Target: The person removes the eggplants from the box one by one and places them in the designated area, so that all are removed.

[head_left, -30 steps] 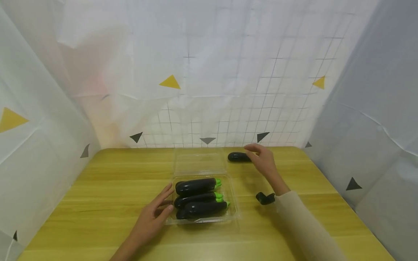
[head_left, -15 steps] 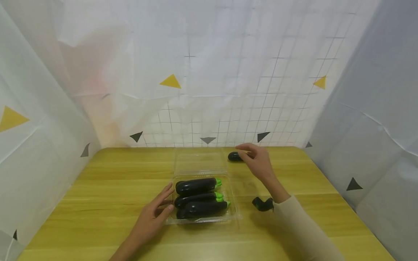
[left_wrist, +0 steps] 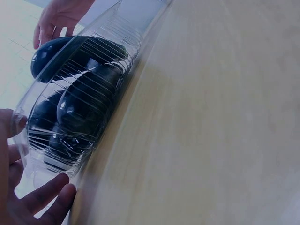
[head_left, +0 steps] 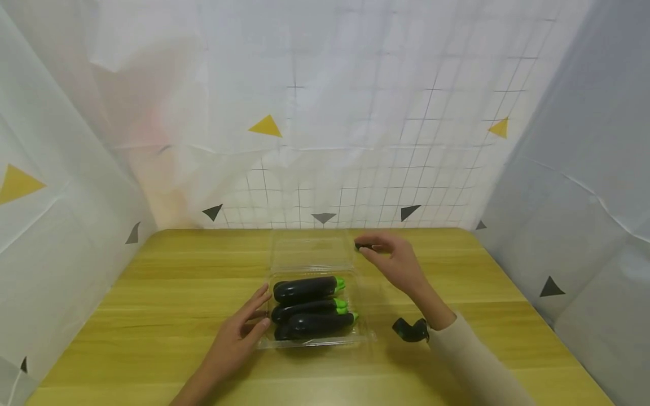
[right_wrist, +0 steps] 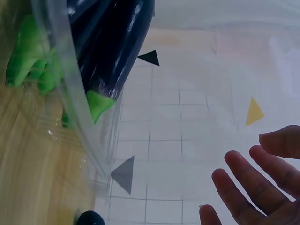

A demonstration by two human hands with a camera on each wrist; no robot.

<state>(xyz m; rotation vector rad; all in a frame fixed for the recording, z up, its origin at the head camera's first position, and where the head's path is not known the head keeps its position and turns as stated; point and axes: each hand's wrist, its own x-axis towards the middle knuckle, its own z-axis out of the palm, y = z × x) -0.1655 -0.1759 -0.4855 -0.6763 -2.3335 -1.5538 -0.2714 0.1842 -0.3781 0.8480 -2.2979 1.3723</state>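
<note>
Several dark eggplants [head_left: 307,289] with green stems lie side by side in a clear plastic clamshell box [head_left: 320,342] on the table. My left hand [head_left: 237,330] rests against the box's left side with fingers and thumb spread; the left wrist view shows the fingertips [left_wrist: 58,183] at its lower corner. Beyond the box, at the back right, lies one more eggplant [head_left: 363,246], mostly covered by my right hand [head_left: 396,262] in the head view. In the right wrist view the right fingers are apart with nothing between them, and a dark rounded end of that eggplant [right_wrist: 90,218] shows at the bottom.
The box's clear lid [head_left: 311,251] is folded back flat on the wooden table [head_left: 167,316] toward the rear. White sheeting [head_left: 325,113] walls the table at the back and sides. A black device [head_left: 410,330] sits at the right wrist.
My right hand has moved left and lower over the loose eggplant, covering more of it. The left hand and the filled box have stayed in place.
</note>
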